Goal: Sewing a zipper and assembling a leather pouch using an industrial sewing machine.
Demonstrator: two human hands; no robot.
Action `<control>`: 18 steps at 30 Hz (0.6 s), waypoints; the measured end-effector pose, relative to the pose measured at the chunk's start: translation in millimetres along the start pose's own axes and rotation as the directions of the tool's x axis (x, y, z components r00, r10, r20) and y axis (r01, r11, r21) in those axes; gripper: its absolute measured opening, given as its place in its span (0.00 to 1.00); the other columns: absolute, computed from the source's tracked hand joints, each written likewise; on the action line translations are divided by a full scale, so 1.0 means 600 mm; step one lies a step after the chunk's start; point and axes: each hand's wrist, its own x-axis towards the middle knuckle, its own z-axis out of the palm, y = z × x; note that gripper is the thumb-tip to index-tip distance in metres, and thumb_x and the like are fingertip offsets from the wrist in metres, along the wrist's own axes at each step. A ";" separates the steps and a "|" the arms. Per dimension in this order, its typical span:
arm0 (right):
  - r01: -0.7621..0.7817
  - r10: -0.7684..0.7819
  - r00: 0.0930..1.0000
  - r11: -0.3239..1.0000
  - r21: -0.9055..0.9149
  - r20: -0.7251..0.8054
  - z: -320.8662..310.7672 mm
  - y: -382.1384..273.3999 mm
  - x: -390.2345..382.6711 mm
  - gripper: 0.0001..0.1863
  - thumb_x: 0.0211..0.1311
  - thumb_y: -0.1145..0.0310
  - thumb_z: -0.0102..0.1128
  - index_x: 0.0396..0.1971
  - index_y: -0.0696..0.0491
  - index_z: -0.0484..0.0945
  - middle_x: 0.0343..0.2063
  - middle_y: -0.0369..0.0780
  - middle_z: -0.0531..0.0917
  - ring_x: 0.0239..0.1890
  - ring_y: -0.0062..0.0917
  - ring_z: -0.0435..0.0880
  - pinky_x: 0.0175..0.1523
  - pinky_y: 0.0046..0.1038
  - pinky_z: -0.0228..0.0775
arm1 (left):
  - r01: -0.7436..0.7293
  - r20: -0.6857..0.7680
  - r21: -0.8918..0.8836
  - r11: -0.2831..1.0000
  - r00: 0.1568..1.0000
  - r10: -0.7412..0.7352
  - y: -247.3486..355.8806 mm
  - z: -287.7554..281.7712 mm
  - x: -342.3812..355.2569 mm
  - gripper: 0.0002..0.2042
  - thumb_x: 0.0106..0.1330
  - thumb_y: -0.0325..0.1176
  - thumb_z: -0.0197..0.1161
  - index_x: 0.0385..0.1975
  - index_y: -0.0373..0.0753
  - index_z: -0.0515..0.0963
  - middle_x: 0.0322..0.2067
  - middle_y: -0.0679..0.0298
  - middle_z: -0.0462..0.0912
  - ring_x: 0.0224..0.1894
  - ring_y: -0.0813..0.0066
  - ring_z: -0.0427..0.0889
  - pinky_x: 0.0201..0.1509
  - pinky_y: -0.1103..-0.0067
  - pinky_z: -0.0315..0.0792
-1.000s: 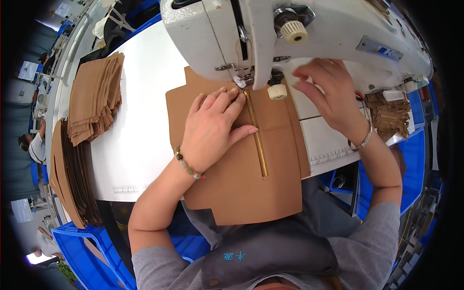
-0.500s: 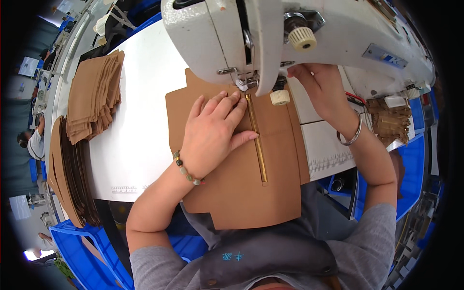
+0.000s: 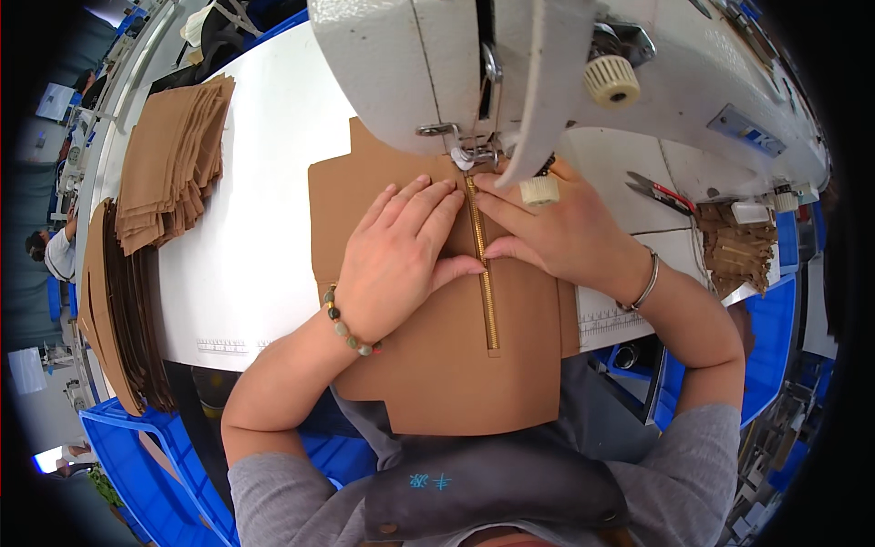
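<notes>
Under the presser foot point(image 3: 467, 162) of a white sewing machine point(image 3: 410, 55) lies a flat brown panel point(image 3: 474, 392) with notched corners. A gold zipper point(image 3: 488, 310) runs down a slot in its middle. My left hand point(image 3: 401, 232) rests flat on the panel left of the zipper, fingers spread and thumb tip at its edge. On the other side, my right hand point(image 3: 565, 223) lies on the panel with fingers stretched toward the zipper's top end, partly behind the machine's cream knob point(image 3: 540, 190). Both hands press the panel; neither grips it.
Brown pieces point(image 3: 178, 159) are stacked at the table's left, with folded brown panels point(image 3: 118, 310) hanging beside them. Red-handled snips point(image 3: 661, 191) lie right of the machine near a pile of zipper pieces point(image 3: 736, 242). Blue bins point(image 3: 150, 465) stand below the white table point(image 3: 246, 255).
My right hand has come down from beside the machine head onto the panel, right of the zipper. The snips now show. My left hand stays on the panel; the whole view has shifted slightly.
</notes>
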 end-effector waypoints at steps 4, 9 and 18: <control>0.000 0.000 1.000 1.000 0.002 0.007 -0.003 -0.004 0.001 0.20 0.54 0.51 0.72 0.36 0.53 0.82 0.45 0.40 0.84 0.55 0.35 0.80 0.69 0.41 0.65 | -0.031 0.022 0.027 0.999 0.999 0.031 0.001 -0.001 -0.001 0.34 0.58 0.56 0.71 0.57 0.35 0.79 0.61 0.58 0.80 0.64 0.55 0.78 0.70 0.60 0.70; 0.011 -0.011 1.000 1.000 0.016 0.017 -0.004 -0.005 0.001 0.21 0.54 0.51 0.72 0.36 0.53 0.82 0.41 0.39 0.84 0.55 0.35 0.79 0.70 0.41 0.65 | -0.009 0.048 -0.021 1.000 0.999 0.010 0.006 -0.001 -0.002 0.33 0.58 0.55 0.70 0.58 0.37 0.80 0.62 0.58 0.80 0.65 0.55 0.77 0.69 0.59 0.71; -0.030 0.030 0.999 1.000 0.004 0.013 0.003 -0.006 0.002 0.21 0.54 0.51 0.71 0.37 0.53 0.83 0.38 0.40 0.84 0.52 0.37 0.80 0.69 0.42 0.66 | -0.029 0.052 0.066 0.997 0.998 0.026 0.002 -0.004 0.004 0.31 0.59 0.53 0.70 0.58 0.39 0.81 0.61 0.61 0.81 0.66 0.59 0.77 0.70 0.60 0.69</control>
